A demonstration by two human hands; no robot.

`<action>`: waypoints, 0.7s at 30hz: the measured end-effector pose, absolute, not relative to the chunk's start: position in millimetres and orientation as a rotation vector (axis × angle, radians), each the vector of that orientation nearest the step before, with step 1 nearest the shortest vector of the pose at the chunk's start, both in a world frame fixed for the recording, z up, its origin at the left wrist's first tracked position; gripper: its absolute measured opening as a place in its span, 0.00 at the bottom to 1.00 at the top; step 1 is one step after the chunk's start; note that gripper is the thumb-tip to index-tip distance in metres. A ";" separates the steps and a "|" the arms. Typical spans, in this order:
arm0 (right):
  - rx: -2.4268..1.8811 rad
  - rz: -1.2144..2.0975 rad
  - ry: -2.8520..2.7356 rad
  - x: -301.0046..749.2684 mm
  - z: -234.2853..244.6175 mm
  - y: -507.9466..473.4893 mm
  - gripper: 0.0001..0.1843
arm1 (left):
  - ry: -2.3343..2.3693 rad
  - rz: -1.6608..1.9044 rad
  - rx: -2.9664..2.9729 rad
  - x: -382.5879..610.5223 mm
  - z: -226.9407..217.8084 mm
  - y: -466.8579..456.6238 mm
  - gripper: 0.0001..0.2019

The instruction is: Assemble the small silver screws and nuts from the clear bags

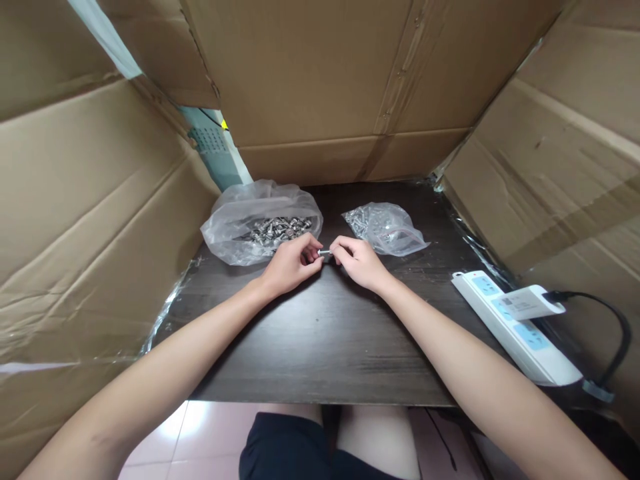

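Between my two hands is a small metal screw [325,253], held level just above the dark table. My left hand [295,262] pinches one end of it with thumb and fingers. At the other end, the fingers of my right hand [358,259] close on its tip. Behind my left hand lies an open clear plastic bag [235,230] with a pile of metal fasteners [283,230] inside. A smaller zip bag [400,233] of silvery screws lies beyond my right hand. The fine detail of the held piece is too small to make out.
The dark wooden table [310,347] is walled by cardboard [320,80] at the back and both sides. On the right lies a white power strip [515,330], with a white plug-in adapter [533,302] and a black cable [625,327]. The table's front edge is above my lap.
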State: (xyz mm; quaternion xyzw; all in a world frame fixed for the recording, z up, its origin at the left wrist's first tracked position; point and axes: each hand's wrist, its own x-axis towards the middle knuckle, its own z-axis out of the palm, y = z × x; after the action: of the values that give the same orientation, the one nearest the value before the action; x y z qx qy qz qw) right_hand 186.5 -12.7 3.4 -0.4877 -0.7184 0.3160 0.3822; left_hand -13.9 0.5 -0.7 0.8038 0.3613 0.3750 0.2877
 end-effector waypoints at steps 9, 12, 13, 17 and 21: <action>-1.277 0.816 -1.823 186.4 3.7 -13.6 0.26 | 0.971 1.008 2.138 -13.3 -0.9 0.6 0.07; -1.231 0.813 -1.754 186.5 3.2 -12.7 0.13 | 0.973 1.007 2.147 -13.4 -0.7 0.6 0.07; -1.208 0.831 -1.732 186.5 2.8 -12.4 0.09 | 0.974 1.008 2.149 -13.4 -0.7 0.7 0.07; -1.172 0.853 -1.777 186.2 1.8 -12.2 0.05 | 0.977 1.006 2.149 -13.7 -1.4 0.9 0.08; -1.208 0.801 -1.828 185.5 2.2 -12.8 0.04 | 0.986 0.998 2.148 -14.0 -1.3 0.4 0.08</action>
State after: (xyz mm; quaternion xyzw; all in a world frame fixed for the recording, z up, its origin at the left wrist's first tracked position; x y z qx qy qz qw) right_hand 185.5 -12.8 2.2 -0.4761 -0.7204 0.3158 0.3933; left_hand -14.0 0.4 -1.3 0.8027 0.3686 0.3729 0.2841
